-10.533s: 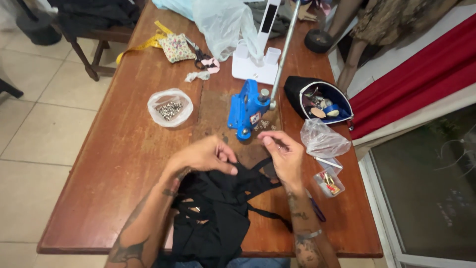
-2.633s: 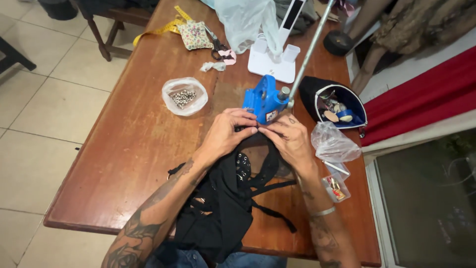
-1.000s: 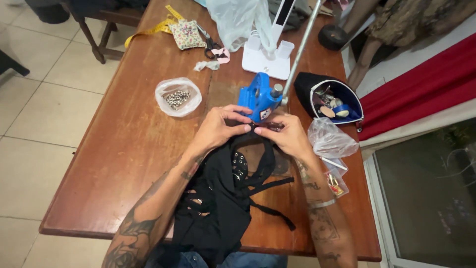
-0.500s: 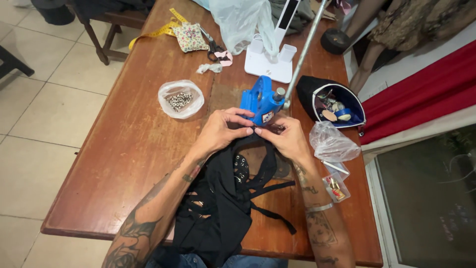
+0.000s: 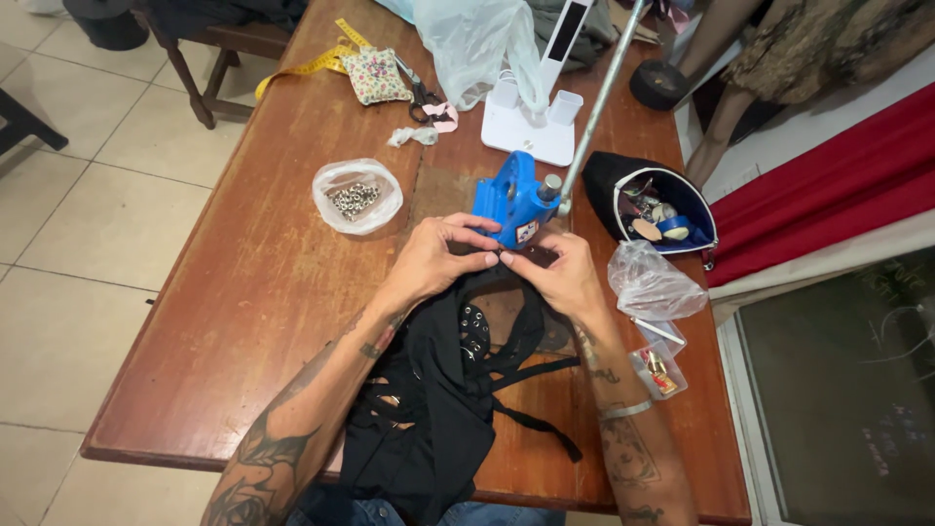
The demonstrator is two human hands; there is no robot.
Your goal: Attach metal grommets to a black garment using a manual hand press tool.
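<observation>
Since a moment ago both hands, left hand (image 5: 435, 261) and right hand (image 5: 557, 276), have barely shifted, each grip still pinched on the black garment (image 5: 443, 390) under the blue press (image 5: 514, 203) mid-frame.

The table (image 5: 243, 292) is brown wood, worn and a bit shiny. The top (image 5: 438, 409) near the person is soft black cloth, matt, with small shiny metal rings. Both hands pinch this cloth at the blue press (image 5: 511, 200), which looks like painted metal with a smooth silver metal handle. To the left a thin clear plastic bag (image 5: 355, 195) holds shiny metal bits. On the right lies a crinkly clear plastic bag (image 5: 653, 282). Far off sits a smooth white plastic stand (image 5: 531, 131) and a flowery cloth cushion (image 5: 375, 76)
</observation>
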